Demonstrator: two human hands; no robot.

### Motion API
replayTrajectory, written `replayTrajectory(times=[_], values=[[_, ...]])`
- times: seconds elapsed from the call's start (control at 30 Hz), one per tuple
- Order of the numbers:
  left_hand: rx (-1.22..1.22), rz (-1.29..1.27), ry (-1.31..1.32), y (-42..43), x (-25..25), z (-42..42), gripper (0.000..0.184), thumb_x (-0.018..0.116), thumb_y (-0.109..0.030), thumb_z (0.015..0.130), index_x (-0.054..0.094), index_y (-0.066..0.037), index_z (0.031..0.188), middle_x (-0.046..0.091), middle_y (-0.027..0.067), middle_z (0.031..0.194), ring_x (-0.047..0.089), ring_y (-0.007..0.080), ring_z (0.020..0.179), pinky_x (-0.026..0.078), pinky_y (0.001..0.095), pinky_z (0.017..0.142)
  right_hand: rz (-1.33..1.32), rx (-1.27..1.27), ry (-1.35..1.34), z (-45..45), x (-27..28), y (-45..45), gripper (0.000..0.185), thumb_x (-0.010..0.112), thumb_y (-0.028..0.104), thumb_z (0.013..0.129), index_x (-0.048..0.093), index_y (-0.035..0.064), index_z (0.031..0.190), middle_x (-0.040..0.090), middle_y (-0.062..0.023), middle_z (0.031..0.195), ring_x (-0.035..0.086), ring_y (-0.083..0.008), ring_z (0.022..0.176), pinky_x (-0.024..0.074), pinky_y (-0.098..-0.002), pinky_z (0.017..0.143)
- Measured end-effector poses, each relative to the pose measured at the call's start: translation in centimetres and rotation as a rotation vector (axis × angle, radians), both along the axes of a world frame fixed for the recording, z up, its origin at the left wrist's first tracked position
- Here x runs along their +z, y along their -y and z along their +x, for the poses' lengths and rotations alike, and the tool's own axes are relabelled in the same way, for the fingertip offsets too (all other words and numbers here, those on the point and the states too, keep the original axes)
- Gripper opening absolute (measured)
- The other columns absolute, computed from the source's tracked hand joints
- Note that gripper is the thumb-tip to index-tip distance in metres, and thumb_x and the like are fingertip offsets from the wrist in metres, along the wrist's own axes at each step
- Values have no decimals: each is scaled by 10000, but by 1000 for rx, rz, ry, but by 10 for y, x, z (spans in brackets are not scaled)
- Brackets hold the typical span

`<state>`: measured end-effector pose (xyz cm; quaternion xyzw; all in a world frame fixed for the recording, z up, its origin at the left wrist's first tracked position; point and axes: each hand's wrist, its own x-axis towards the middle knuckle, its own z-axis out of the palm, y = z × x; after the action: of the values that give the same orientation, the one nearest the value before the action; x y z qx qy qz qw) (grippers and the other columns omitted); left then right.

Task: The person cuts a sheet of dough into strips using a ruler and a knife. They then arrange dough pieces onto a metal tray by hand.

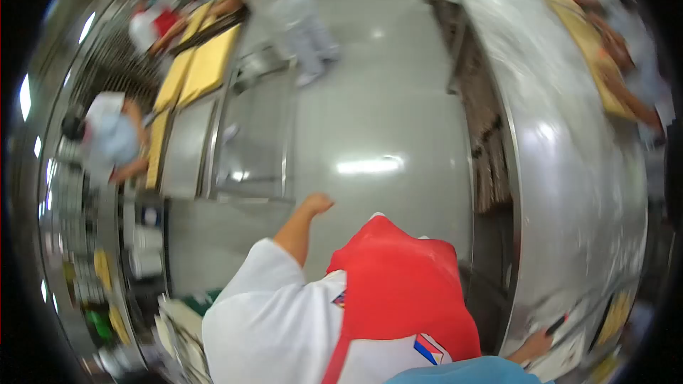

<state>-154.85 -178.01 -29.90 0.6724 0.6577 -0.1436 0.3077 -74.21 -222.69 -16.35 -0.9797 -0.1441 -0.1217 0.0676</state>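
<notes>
My left hand (318, 203) hangs in front of me over the grey floor, its fingers curled closed, and no object shows in it. A white short sleeve covers that upper arm, beside my red apron (409, 277). At the lower right, my right hand (536, 345) appears past a blue shape along the bottom edge. It is closed around a small black-and-red handle (557, 325); what the handle belongs to is too blurred to tell. That hand is by the near end of a long steel table (569, 171).
At the left, steel worktables (188, 146) carry yellow boards (208, 64), with co-workers (114, 131) around them. A person in white (277, 7) stands ahead beside the aisle. More co-workers bend over a yellow board (608, 82) across the long table. Brown stacks (491, 178) fill its lower shelf.
</notes>
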Motion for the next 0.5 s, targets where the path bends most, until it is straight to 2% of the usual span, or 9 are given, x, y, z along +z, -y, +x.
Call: replayTrajectory(times=[0.03, 0.07, 0.13, 0.17, 0.23, 0.33, 0.4, 0.47, 0.5], values=[[19, -56, -5, -9, 11, 27, 557, 564, -524, 929, 762, -17, 1048, 727, 253, 1124, 675, 463, 1073, 529, 534, 957, -37, -51, 13, -10, 17, -5, 443, 682, 406, 931, 711, -30, 1005, 728, -265, 986, 664, -493, 942, 516, -566, 863], [36, 96, 60, -12, 12, 46, 544, 544, -522, 968, 758, -38, 1100, 731, 221, 1162, 669, 427, 1111, 525, 513, 970, -68, -35, 93, 6, 4, 2, 439, 700, 434, 904, 716, -2, 958, 736, -247, 961, 677, -478, 913, 521, -576, 835], [69, 151, 236, -20, 50, 87, 476, 592, -465, 968, 752, -60, 1161, 722, 209, 1209, 675, 399, 1126, 530, 479, 986, -52, -18, 51, 6, 8, -11, 446, 701, 409, 893, 718, -34, 938, 731, -270, 941, 686, -483, 898, 536, -565, 837], [96, 150, 236, -12, 74, 107, 476, 592, -465, 968, 752, -60, 1161, 722, 209, 1209, 675, 399, 1126, 530, 479, 986, -45, -46, 9, -11, 20, -13, 452, 702, 384, 883, 721, -66, 917, 726, -293, 921, 694, -488, 883, 552, -555, 839], [267, 197, 442, 5, 113, 133, 341, 635, -350, 921, 777, -69, 1053, 752, 211, 1086, 703, 378, 1065, 548, 467, 946, -7, -10, 76, -18, 32, -22, 390, 674, 321, 883, 724, -62, 938, 728, -281, 955, 693, -468, 911, 550, -538, 857], [181, 265, 438, 32, 94, 120, 289, 665, -318, 900, 791, -85, 1015, 766, 187, 1015, 721, 365, 993, 563, 462, 893, 170, 199, 305, -19, 57, -72, 311, 632, 225, 882, 730, -57, 969, 730, -262, 1005, 692, -438, 953, 546, -511, 883], [169, 68, 355, 54, 56, 84, 225, 653, -209, 860, 795, -62, 954, 762, 192, 970, 715, 333, 902, 562, 454, 829, 302, 415, 474, -22, 80, -120, 273, 604, 162, 882, 733, -53, 990, 732, -250, 1039, 691, -418, 981, 544, -494, 901], [183, 40, 234, 101, 35, 41, 163, 651, -144, 793, 783, -64, 846, 743, 189, 839, 697, 330, 774, 553, 451, 734, 368, 627, 475, -31, 89, -167, 254, 576, 98, 881, 737, -49, 1011, 734, -238, 1073, 690, -399, 1009, 542, -477, 918], [45, 22, 130, 122, 13, 13, 166, 639, -158, 801, 778, -74, 836, 733, 179, 813, 691, 322, 733, 548, 444, 700, 397, 714, 385, -36, 86, -193, 253, 562, 66, 881, 738, -47, 1021, 734, -231, 1090, 690, -389, 1023, 541, -468, 927]])
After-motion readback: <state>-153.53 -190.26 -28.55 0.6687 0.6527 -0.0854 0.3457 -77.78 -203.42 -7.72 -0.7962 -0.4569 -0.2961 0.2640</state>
